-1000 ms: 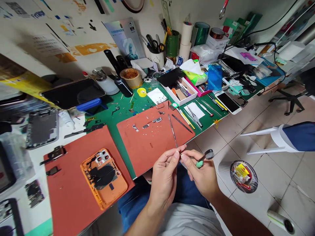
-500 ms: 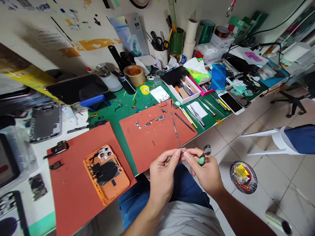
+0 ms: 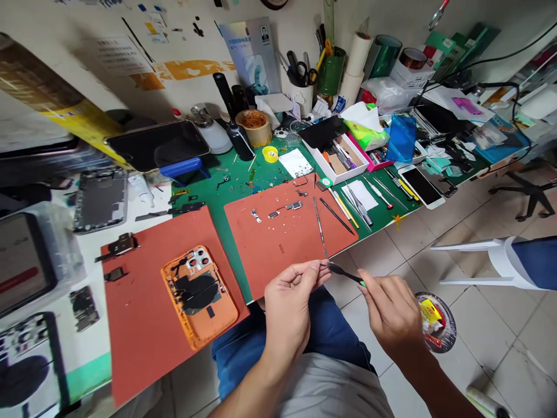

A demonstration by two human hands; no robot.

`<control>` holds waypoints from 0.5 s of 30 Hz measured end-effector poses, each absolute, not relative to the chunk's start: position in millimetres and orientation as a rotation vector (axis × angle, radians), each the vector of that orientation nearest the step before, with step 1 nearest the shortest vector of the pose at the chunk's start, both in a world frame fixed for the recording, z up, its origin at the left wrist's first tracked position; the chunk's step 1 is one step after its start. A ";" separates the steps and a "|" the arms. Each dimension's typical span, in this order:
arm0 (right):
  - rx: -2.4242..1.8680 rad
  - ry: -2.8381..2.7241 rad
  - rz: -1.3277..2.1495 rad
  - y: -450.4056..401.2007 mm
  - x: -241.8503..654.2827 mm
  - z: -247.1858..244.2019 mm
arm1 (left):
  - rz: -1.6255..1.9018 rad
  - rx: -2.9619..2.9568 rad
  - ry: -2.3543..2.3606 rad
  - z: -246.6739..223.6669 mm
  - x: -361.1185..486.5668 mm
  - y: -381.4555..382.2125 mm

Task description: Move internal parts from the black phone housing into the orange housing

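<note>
My right hand [image 3: 394,310] is closed on the green part of a slim tool [image 3: 346,274] with a dark, wide end. That end reaches the fingertips of my left hand [image 3: 289,305], which pinch a tiny dark piece too small to make out. Both hands are above my lap, at the front edge of the right red mat [image 3: 256,255]. Small metal parts [image 3: 294,205] and a thin metal pick [image 3: 319,223] lie on that mat. An orange phone housing [image 3: 224,316] rests on the left red mat [image 3: 143,348].
Behind the mats stand a phone on a blue stand [image 3: 185,168], a brown pot [image 3: 255,129] and a white box of tools [image 3: 339,165]. A white phone [image 3: 421,186] lies at the right edge. On the floor are a bin [image 3: 446,331] and a white stool [image 3: 500,261].
My right hand has moved right, away from my left fingertips, and the tool has swung down so its dark end meets them. The view has shifted slightly, moving the table rightward in the picture.
</note>
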State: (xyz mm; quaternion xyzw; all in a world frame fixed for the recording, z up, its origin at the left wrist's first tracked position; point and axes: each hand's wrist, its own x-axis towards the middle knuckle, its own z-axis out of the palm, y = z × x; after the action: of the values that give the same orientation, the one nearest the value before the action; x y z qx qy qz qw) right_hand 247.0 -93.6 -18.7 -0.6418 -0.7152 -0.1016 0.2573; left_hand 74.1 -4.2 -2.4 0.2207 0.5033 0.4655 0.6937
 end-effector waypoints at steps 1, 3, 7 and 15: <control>-1.764 -1.937 -0.299 -95.6 248.4 -17.4 | 1.047 0.490 1.124 -2.7 73.9 -3.9; -1.776 -1.910 -0.294 -98.3 249.4 -15.2 | 1.056 0.506 1.129 -4.0 74.3 -3.9; -1.720 -1.933 -0.218 -98.6 247.4 -15.1 | 1.054 0.553 1.139 -5.7 75.4 -6.8; -1.751 -1.949 -0.176 -103.1 247.6 -17.3 | 1.030 0.563 1.136 -5.4 74.5 -7.5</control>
State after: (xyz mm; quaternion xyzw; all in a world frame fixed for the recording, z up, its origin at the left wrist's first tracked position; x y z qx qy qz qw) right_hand 247.6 -103.1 -17.3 -0.6449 -0.7176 -0.0648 0.2549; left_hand 74.5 -7.5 -5.4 0.2511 0.5070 0.4597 0.6845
